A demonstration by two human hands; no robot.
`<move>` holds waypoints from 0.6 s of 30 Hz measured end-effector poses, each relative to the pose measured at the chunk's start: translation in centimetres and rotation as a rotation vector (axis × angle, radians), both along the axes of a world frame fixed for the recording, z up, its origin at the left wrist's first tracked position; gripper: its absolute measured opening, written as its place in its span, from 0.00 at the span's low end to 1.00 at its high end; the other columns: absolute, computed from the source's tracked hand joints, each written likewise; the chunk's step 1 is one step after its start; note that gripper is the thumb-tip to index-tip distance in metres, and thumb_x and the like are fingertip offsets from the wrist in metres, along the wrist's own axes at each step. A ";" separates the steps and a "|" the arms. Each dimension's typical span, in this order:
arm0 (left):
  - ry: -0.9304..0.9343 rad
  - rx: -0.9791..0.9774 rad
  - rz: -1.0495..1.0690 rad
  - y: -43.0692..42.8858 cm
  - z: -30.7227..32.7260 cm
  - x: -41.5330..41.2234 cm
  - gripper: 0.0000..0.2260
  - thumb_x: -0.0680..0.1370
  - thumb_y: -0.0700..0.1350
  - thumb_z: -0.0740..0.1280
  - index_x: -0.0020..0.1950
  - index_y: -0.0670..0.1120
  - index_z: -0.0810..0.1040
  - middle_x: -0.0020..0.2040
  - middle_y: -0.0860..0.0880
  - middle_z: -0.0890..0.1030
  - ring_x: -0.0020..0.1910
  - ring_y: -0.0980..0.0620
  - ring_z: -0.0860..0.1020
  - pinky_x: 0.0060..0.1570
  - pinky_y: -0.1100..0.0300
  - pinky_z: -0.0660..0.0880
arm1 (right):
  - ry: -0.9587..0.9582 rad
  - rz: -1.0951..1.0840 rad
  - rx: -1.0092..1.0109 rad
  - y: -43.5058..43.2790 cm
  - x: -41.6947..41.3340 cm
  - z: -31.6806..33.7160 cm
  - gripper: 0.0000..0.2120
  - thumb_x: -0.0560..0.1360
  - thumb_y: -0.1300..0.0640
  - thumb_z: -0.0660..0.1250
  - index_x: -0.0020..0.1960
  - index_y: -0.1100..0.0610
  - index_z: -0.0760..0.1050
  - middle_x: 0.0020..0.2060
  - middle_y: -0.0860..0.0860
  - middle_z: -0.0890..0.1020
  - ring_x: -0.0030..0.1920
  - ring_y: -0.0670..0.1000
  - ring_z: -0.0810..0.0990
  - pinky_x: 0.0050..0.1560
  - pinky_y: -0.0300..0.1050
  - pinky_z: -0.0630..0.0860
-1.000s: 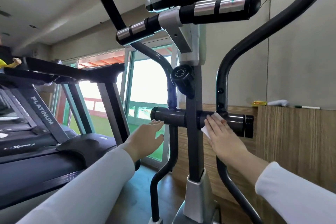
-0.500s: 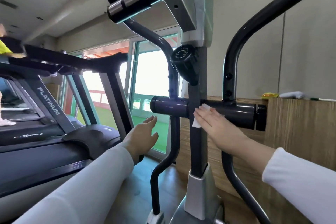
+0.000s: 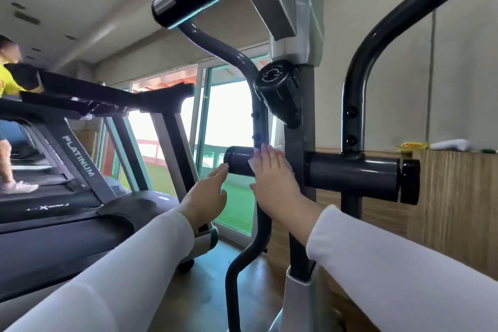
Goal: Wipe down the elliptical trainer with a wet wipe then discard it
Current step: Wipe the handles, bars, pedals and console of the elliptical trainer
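— Slid leftward past the centre post (image 3: 299,143)?
— Yes. Reaching with a spread left hand (image 3: 207,194) to the crossbar (image 3: 238,160) end, likely for steadying. Pressing the wet wipe (image 3: 251,163) flat against the bar's left stretch under a straight-fingered right hand (image 3: 272,178).
— Looks how?
— White, thin, mostly hidden; just a corner showing.
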State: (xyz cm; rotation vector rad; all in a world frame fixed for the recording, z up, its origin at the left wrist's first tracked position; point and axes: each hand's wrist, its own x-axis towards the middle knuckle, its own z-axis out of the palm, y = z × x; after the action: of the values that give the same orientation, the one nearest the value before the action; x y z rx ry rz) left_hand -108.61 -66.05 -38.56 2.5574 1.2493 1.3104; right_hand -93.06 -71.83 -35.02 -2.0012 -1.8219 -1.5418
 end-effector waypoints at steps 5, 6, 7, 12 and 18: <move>-0.037 0.052 -0.028 1.5 1.8 1.1 0.31 0.78 0.32 0.55 0.79 0.46 0.50 0.78 0.50 0.53 0.77 0.52 0.53 0.69 0.66 0.47 | 0.124 -0.099 0.037 1.6 -1.3 1.7 0.42 0.79 0.38 0.55 0.77 0.67 0.44 0.75 0.67 0.54 0.76 0.64 0.55 0.74 0.56 0.53; -0.039 0.062 -0.023 1.8 2.4 1.2 0.31 0.78 0.31 0.55 0.79 0.46 0.50 0.78 0.49 0.53 0.76 0.51 0.54 0.71 0.64 0.48 | 0.141 -0.103 0.034 1.7 -1.5 1.8 0.45 0.78 0.36 0.56 0.77 0.67 0.43 0.75 0.67 0.54 0.76 0.65 0.55 0.74 0.56 0.52; -0.036 0.069 -0.016 2.1 2.9 1.3 0.31 0.78 0.31 0.55 0.79 0.46 0.51 0.78 0.49 0.54 0.76 0.50 0.55 0.73 0.61 0.50 | 0.145 -0.107 0.031 1.7 -1.5 1.8 0.47 0.77 0.33 0.56 0.77 0.68 0.43 0.75 0.68 0.54 0.75 0.65 0.54 0.75 0.57 0.51; 0.066 0.058 -0.007 3.6 4.5 1.4 0.29 0.78 0.31 0.53 0.78 0.47 0.53 0.77 0.46 0.58 0.75 0.47 0.59 0.72 0.58 0.57 | 0.085 -0.058 0.070 2.0 -0.6 1.2 0.50 0.75 0.30 0.55 0.77 0.67 0.42 0.75 0.69 0.53 0.75 0.66 0.53 0.75 0.57 0.50; 0.094 0.034 0.027 3.8 4.6 1.6 0.25 0.80 0.33 0.52 0.76 0.47 0.58 0.57 0.41 0.76 0.44 0.49 0.72 0.43 0.64 0.67 | 0.023 -0.109 0.098 1.8 0.0 -1.1 0.49 0.76 0.33 0.56 0.76 0.67 0.37 0.76 0.68 0.44 0.77 0.65 0.46 0.75 0.57 0.45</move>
State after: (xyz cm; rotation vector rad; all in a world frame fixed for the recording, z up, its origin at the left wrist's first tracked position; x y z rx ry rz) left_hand -106.98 -62.25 -33.93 2.6647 1.2914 1.2397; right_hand -93.08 -70.07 -36.12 -2.0955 -1.6203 -1.5955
